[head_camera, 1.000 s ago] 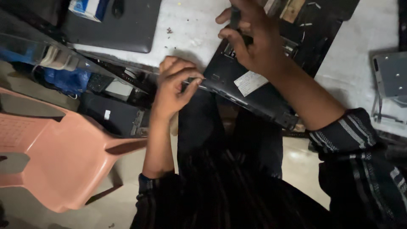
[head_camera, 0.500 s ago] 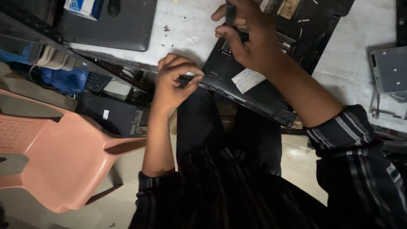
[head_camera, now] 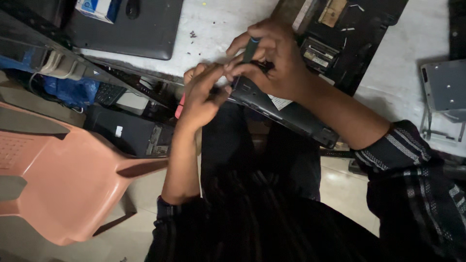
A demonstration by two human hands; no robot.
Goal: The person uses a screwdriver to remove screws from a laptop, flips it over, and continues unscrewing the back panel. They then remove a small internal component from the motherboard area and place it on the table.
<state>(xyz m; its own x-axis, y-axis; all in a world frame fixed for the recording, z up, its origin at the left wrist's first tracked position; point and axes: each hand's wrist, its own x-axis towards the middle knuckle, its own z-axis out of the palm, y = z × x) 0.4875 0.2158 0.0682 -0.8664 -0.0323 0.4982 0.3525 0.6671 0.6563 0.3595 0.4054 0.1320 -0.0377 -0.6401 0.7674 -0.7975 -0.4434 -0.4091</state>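
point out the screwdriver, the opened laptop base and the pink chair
screwdriver [head_camera: 250,48], head view, on its dark handle above the right hand's fingers
opened laptop base [head_camera: 286,114], head view, on its near black edge
pink chair [head_camera: 63,179], head view, on its seat

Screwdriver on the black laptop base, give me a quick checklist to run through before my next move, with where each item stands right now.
1. Screwdriver gripped: ok, the right hand wraps its dark handle.
2. Tip seated in a screw: cannot tell, the fingers hide the tip.
3. Left hand steadying: ok, its fingertips meet the right hand at the near corner of the laptop base.
4. Base fully supported: not ok, that corner overhangs the edge of the white table, above the lap.
5. Loose bits: not ok, small dark specks lie scattered on the table close to the work.
6. Light: not ok, the work area is dim.
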